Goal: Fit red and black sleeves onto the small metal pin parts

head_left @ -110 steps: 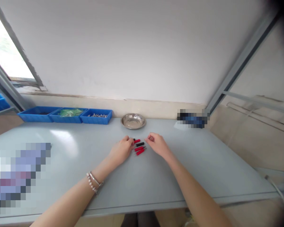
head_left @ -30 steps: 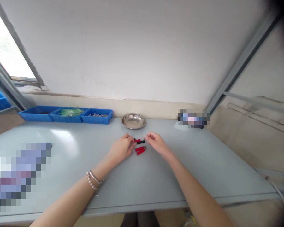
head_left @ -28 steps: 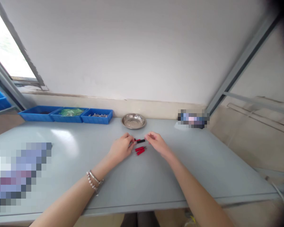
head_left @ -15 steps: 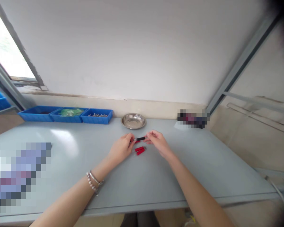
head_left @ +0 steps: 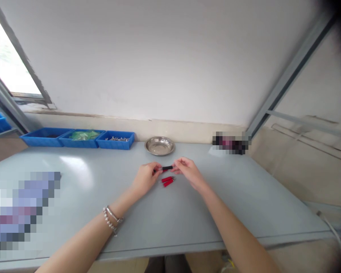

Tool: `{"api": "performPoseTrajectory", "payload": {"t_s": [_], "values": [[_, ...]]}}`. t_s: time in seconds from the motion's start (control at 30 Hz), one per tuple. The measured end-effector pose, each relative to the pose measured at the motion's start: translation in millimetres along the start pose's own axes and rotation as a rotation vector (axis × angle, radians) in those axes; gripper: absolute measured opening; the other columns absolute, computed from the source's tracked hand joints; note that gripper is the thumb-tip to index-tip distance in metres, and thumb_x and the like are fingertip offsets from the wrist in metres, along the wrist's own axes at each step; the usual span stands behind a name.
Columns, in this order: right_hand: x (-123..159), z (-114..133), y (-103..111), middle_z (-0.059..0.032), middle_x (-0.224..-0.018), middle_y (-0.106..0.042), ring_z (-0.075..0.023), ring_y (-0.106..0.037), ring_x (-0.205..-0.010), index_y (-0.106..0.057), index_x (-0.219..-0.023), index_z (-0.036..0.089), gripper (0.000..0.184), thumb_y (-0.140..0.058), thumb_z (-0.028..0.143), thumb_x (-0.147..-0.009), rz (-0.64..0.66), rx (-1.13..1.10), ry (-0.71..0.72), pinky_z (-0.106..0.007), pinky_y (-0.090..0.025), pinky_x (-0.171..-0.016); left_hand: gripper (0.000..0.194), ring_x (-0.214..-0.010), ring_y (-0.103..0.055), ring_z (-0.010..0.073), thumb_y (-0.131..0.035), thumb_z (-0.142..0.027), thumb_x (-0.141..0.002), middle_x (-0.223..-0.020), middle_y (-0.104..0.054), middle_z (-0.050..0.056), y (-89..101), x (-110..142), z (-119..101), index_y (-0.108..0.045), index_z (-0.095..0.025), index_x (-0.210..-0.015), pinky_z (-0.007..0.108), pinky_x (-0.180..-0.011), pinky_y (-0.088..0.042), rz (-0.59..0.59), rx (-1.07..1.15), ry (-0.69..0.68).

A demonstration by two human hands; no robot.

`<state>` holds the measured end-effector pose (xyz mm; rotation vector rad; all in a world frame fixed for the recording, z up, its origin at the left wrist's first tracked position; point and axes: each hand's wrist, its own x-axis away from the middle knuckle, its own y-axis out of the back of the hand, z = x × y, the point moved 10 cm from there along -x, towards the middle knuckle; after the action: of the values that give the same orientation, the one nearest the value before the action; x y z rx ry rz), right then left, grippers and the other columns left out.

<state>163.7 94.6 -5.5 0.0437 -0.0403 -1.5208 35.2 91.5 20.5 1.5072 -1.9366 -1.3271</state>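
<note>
In the head view, taking the slim black piece [head_left: 167,167] as the hub of the dial and the far wall [head_left: 170,68] as twelve: pinching the clear left end of that piece between the fingers of the left hand [head_left: 148,174], reaching in from eight o'clock, and gripping its other end with the fingertips of the right hand [head_left: 186,168], reaching in from four o'clock; so holding it nearly level between both hands, over the grey table [head_left: 159,220]. Showing, just under it and partly hidden, a single red piece [head_left: 165,170]; not being able to tell whether touching. Showing, just beyond at six o'clock, two red pieces [head_left: 167,179] lying side by side, tips pointing toward two. Showing a round metal dish [head_left: 159,149] near twelve. Lining up three blue bins along the wall around ten: the nearest bin [head_left: 115,145] holding silvery bits [head_left: 119,139], the middle bin [head_left: 79,143] holding a green bag [head_left: 85,135], the farthest bin [head_left: 42,141] holding something dark. Wearing bracelets [head_left: 108,218] on the left wrist. Showing one blurred-out patch [head_left: 22,212] toward eight and another patch [head_left: 232,143] at two.
</note>
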Motion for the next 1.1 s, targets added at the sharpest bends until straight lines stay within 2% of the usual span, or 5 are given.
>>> {"api": "performPoseTrajectory", "payload": {"t_s": [0.13, 0.3, 0.77, 1.1], "values": [[1.3, 5.8, -0.2, -0.003, -0.079, -0.059, -0.014, -0.061, -0.069, -0.048, -0.069, 0.018, 0.025, -0.051, 0.042, -0.074, 0.015, 0.007, 0.034, -0.026, -0.045, -0.06, 0.014, -0.061, -0.058, 0.0128, -0.048, -0.023, -0.079, -0.07, -0.066, 0.0, 4.5, 1.1, -1.4, -0.061, -0.019, -0.078, 0.022, -0.062, -0.041, -0.011, 0.001, 0.012], [-0.4, 3.7, 11.2, -0.0033, -0.08, -0.059, -0.0116, -0.056, -0.065, -0.05, -0.072, 0.018, 0.028, -0.049, 0.045, -0.074, -0.06, 0.118, 0.047, -0.023, -0.04, -0.054, 0.018, -0.064, -0.059, 0.0135, -0.045, -0.024, -0.081, -0.073, -0.067, 0.001, 10.2, 2.5, -2.6, -0.062, -0.019, -0.08, 0.022, -0.063, -0.041, -0.054, 0.001, 0.022], [-2.4, -3.6, 6.2, -0.0018, -0.075, -0.057, -0.01, -0.05, -0.059, -0.05, -0.07, 0.018, 0.028, -0.048, 0.046, -0.075, -0.001, 0.138, 0.026, -0.022, -0.036, -0.049, 0.02, -0.064, -0.058, 0.0134, -0.041, -0.025, -0.083, -0.073, -0.067, 0.002, 11.8, 2.3, -3.7, -0.06, -0.018, -0.082, 0.021, -0.062, -0.039, -0.115, 0.013, -0.024], [-0.1, 1.8, 0.8, -0.0002, -0.07, -0.056, -0.0084, -0.048, -0.055, -0.049, -0.071, 0.017, 0.029, -0.047, 0.045, -0.076, 0.073, 0.142, 0.024, -0.021, -0.035, -0.049, 0.021, -0.062, -0.057, 0.0127, -0.039, -0.024, -0.085, -0.071, -0.065, 0.001, 10.9, 2.0, -7.7, -0.059, -0.018, -0.079, 0.021, -0.06, -0.038, -0.094, 0.025, -0.062]]}}
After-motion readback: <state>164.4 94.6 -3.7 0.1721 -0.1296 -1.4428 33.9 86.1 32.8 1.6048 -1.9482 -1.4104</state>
